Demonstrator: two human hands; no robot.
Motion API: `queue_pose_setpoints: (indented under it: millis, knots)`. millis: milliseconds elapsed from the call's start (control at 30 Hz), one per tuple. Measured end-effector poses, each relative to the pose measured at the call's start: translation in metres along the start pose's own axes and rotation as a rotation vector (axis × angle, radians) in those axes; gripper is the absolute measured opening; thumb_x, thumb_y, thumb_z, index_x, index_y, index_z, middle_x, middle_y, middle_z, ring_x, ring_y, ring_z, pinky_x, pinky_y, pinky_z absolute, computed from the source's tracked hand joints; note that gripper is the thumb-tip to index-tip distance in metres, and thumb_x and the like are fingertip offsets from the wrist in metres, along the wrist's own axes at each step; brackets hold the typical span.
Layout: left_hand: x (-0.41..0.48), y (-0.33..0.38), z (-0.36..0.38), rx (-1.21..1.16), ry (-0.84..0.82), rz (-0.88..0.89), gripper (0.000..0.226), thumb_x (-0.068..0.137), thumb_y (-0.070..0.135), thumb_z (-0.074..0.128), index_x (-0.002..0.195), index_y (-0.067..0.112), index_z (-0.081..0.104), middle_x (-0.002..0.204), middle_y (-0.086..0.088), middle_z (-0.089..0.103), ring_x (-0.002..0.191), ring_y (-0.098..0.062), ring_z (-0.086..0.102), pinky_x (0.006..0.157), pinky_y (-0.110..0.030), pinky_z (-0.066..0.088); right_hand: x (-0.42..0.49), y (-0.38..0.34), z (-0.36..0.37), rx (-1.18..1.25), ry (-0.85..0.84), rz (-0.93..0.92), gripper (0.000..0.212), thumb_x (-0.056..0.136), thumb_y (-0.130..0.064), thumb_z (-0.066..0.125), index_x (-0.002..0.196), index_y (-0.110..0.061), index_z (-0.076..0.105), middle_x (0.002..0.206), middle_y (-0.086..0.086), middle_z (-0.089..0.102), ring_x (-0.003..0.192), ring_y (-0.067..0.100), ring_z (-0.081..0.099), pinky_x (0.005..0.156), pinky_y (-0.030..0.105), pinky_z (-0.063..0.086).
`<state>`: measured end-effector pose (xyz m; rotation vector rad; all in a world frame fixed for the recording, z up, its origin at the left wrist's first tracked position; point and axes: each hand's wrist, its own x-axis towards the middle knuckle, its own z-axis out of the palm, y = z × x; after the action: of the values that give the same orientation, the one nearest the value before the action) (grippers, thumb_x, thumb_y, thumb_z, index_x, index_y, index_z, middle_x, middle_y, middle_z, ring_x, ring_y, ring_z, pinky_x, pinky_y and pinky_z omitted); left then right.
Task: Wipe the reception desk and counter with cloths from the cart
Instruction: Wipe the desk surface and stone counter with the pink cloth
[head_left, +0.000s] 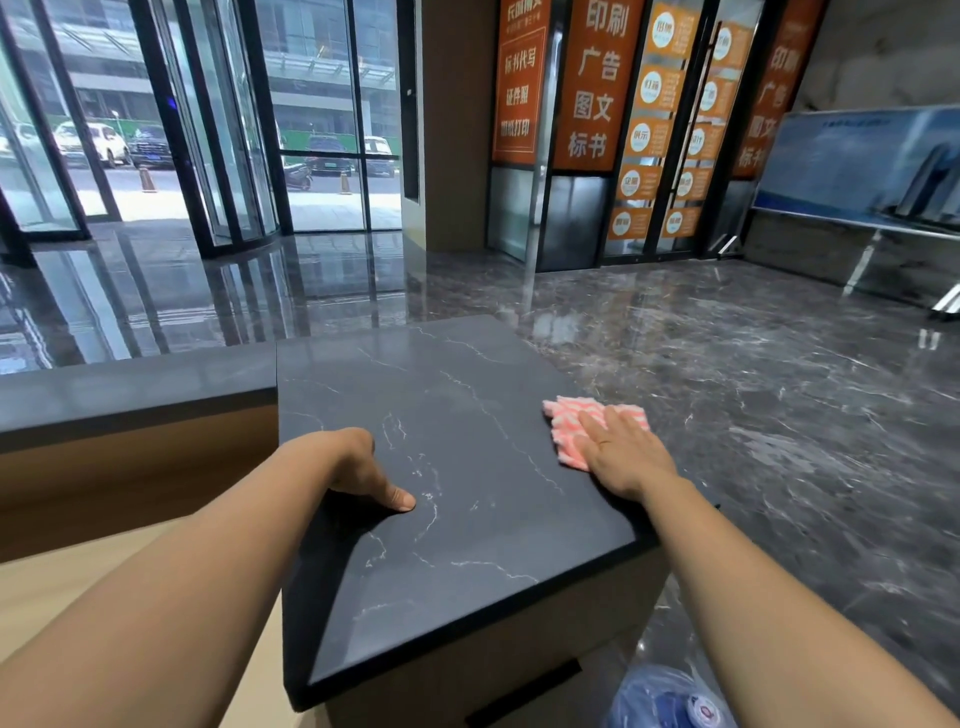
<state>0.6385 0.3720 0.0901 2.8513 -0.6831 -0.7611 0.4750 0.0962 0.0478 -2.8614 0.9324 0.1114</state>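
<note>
A dark marble counter top (452, 519) with white veins fills the middle of the head view. A pink and white striped cloth (569, 421) lies flat near the counter's right edge. My right hand (623, 452) presses flat on the cloth, fingers spread, covering its near part. My left hand (363, 467) grips the counter's left edge, thumb resting on top and the fingers hidden over the side.
A lower dark ledge over a wooden desk front (130, 395) runs off to the left. Polished marble floor (753, 364) spreads to the right. A blue water bottle in a clear bag (670, 701) sits below the counter's near right corner. Glass doors (208, 130) stand ahead.
</note>
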Motion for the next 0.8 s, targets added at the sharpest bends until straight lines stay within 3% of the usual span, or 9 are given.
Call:
queue_pose_setpoints:
  millis: [100, 133, 233, 333, 400, 467, 567, 633, 800]
  knots:
    - [-0.001, -0.005, 0.002, 0.017, 0.04, 0.017, 0.108, 0.019, 0.088, 0.07, 0.1, 0.017, 0.058, 0.105, -0.001, 0.062, 0.102, -0.027, 0.059, 0.099, -0.042, 0.044, -0.003, 0.001, -0.002, 0.009, -0.012, 0.038, 0.056, 0.103, -0.045, 0.017, 0.156, -0.032, 0.004, 0.164, 0.003, -0.007, 0.151, 0.022, -0.005, 0.121, 0.044, 0.003]
    - [-0.002, -0.007, 0.004, 0.033, 0.067, 0.02, 0.106, 0.021, 0.091, 0.065, 0.098, 0.019, 0.057, 0.103, 0.001, 0.061, 0.104, -0.026, 0.058, 0.103, -0.044, 0.039, -0.006, -0.004, -0.002, 0.011, -0.015, 0.047, 0.056, 0.103, -0.044, 0.016, 0.156, -0.032, 0.003, 0.164, 0.002, -0.007, 0.151, 0.023, -0.006, 0.121, 0.044, 0.002]
    - [-0.011, -0.011, 0.013, 0.095, 0.19, 0.054, 0.079, 0.055, 0.086, 0.06, 0.097, 0.019, 0.055, 0.106, 0.003, 0.061, 0.112, -0.022, 0.054, 0.111, -0.049, 0.019, -0.019, -0.027, 0.002, 0.027, -0.024, 0.026, 0.056, 0.103, -0.044, 0.015, 0.156, -0.032, 0.002, 0.164, 0.002, -0.01, 0.151, 0.023, -0.009, 0.121, 0.045, 0.0]
    - [-0.027, -0.005, 0.025, 0.221, 0.338, 0.139, 0.068, 0.077, 0.074, 0.054, 0.116, 0.018, 0.054, 0.132, -0.002, 0.051, 0.128, -0.021, 0.044, 0.114, -0.052, 0.008, -0.037, -0.057, 0.007, 0.037, -0.02, -0.043, 0.056, 0.103, -0.044, 0.015, 0.156, -0.033, 0.001, 0.164, 0.002, -0.011, 0.151, 0.022, -0.01, 0.121, 0.044, -0.001]
    - [-0.038, -0.001, 0.032, 0.216, 0.406, 0.191, 0.053, 0.083, 0.066, 0.054, 0.11, 0.02, 0.054, 0.125, -0.002, 0.054, 0.126, -0.021, 0.047, 0.114, -0.051, 0.011, -0.049, -0.078, 0.011, 0.043, -0.026, -0.077, 0.057, 0.103, -0.047, 0.015, 0.156, -0.033, 0.001, 0.163, 0.001, -0.011, 0.15, 0.023, -0.012, 0.121, 0.044, -0.003]
    - [-0.048, 0.002, 0.037, 0.141, 0.412, 0.202, 0.042, 0.082, 0.064, 0.057, 0.091, 0.023, 0.052, 0.099, 0.003, 0.059, 0.109, -0.02, 0.055, 0.108, -0.047, 0.022, -0.062, -0.1, 0.016, 0.045, -0.027, -0.104, 0.059, 0.101, -0.052, 0.017, 0.156, -0.034, 0.002, 0.163, 0.002, -0.012, 0.15, 0.023, -0.014, 0.12, 0.044, -0.005]
    - [-0.061, 0.001, 0.041, 0.124, 0.378, 0.174, 0.046, 0.076, 0.07, 0.06, 0.08, 0.024, 0.053, 0.083, 0.005, 0.061, 0.088, -0.017, 0.055, 0.089, -0.04, 0.03, -0.084, -0.134, 0.024, 0.054, -0.026, -0.186, 0.062, 0.1, -0.055, 0.02, 0.156, -0.035, 0.003, 0.163, 0.003, -0.011, 0.15, 0.025, -0.014, 0.118, 0.046, -0.008]
    - [-0.067, -0.001, 0.042, 0.144, 0.308, 0.141, 0.05, 0.071, 0.072, 0.064, 0.079, 0.023, 0.056, 0.085, 0.005, 0.062, 0.087, -0.017, 0.056, 0.084, -0.039, 0.031, -0.094, -0.147, 0.027, 0.063, -0.033, -0.237, 0.06, 0.101, -0.051, 0.021, 0.156, -0.035, 0.004, 0.164, 0.004, -0.01, 0.15, 0.026, -0.013, 0.118, 0.047, -0.008]
    - [-0.065, -0.011, 0.041, 0.085, 0.123, 0.091, 0.053, 0.063, 0.069, 0.073, 0.086, 0.024, 0.059, 0.096, 0.002, 0.063, 0.094, -0.022, 0.058, 0.095, -0.043, 0.043, -0.091, -0.127, 0.022, 0.093, -0.016, -0.283, 0.053, 0.103, -0.041, 0.021, 0.155, -0.037, 0.012, 0.164, 0.001, -0.002, 0.151, 0.021, -0.004, 0.121, 0.044, 0.001]
